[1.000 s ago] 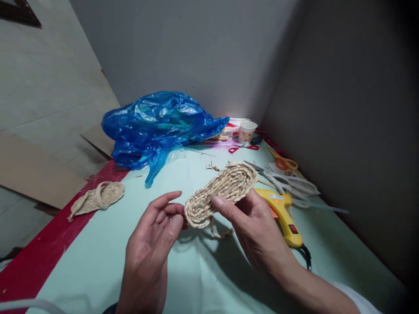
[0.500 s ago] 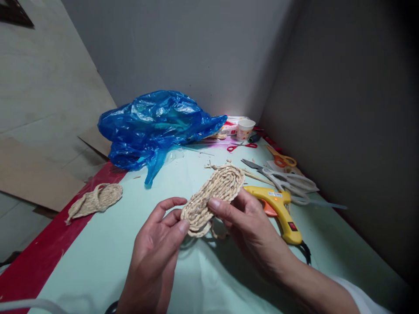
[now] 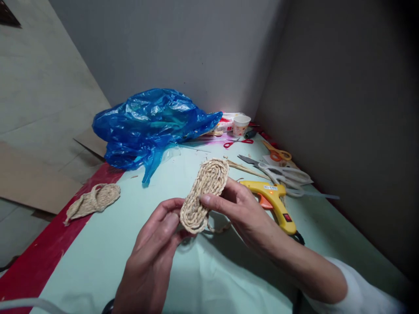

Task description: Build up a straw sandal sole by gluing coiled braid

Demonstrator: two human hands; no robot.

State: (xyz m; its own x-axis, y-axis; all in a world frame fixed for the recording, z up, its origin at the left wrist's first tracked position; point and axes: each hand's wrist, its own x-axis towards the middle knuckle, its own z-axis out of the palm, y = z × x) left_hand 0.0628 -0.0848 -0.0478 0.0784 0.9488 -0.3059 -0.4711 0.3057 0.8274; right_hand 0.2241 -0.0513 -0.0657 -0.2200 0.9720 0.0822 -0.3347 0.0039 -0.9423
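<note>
A small sandal sole (image 3: pixel 204 192) woven of pale braided rope is held above the pale green table (image 3: pixel 98 253). My right hand (image 3: pixel 242 213) grips its right edge, thumb on top and fingers underneath. My left hand (image 3: pixel 153 253) pinches its near end between thumb and fingers. A loose rope strap hangs below the sole. A second woven sandal (image 3: pixel 93 200), with its straps on, lies at the left by the red strip of the table.
A yellow glue gun (image 3: pixel 275 203) lies just right of my right hand, its cord trailing toward me. White scissors (image 3: pixel 284 174), orange scissors (image 3: pixel 278 153), red scissors (image 3: pixel 237 142) and a paper cup (image 3: pixel 241 124) sit behind. A crumpled blue plastic bag (image 3: pixel 147 126) fills the back left.
The sole has turned more upright and come nearer to me. My left hand has closed onto its near end, where before its fingers were only beside it.
</note>
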